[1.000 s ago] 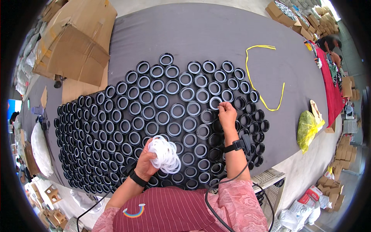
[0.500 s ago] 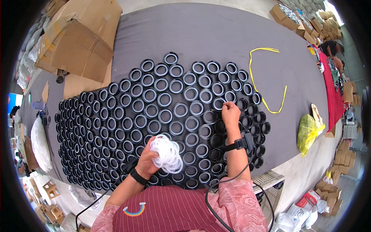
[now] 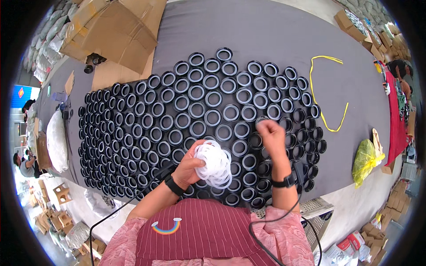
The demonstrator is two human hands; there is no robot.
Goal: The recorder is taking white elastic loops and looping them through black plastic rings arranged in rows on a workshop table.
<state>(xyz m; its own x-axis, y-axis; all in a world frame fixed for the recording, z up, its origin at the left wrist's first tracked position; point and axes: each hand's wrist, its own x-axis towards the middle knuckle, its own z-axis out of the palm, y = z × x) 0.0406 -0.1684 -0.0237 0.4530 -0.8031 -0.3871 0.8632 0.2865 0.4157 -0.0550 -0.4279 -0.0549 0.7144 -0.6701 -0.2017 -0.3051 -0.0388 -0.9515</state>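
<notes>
Right hand (image 3: 272,136), grasp unclear, has shifted to another black ring (image 3: 261,117), suggesting progress; left hand (image 3: 189,168) clutches white rings (image 3: 214,165).

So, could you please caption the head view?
Left hand holding white rings, right hand over closely set black rings.

Right grip (image 3: 273,135) blurred; cardboard box (image 3: 116,40) cut off.

Striped maroon apron (image 3: 202,237), pink sleeves (image 3: 293,241)
</notes>
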